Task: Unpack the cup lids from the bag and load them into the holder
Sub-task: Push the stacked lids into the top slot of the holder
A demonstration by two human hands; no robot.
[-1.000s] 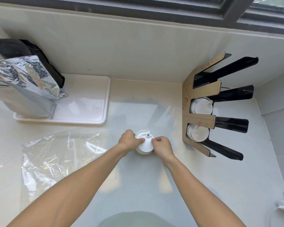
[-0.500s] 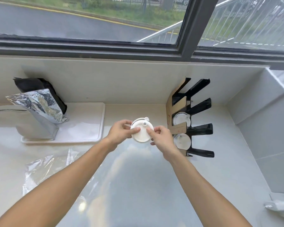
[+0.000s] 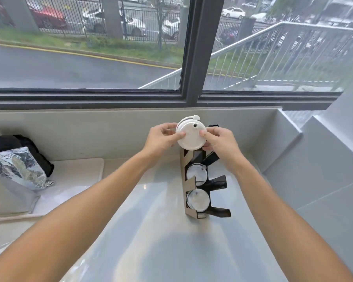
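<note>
Since a second ago the lids (image 3: 191, 137), pinched between left hand (image 3: 161, 139) and right hand (image 3: 220, 142), have risen from the counter to the holder (image 3: 190, 186) top slot; insertion is next.

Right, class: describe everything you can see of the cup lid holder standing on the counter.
The cup lid holder stands on the pale counter below the window. It looks like brown cardboard in front with black prongs angled out to the right, forming stacked slots. The two lower slots each hold white lids. The top slot is hidden behind the white lid stack held by the left hand and right hand.
</note>
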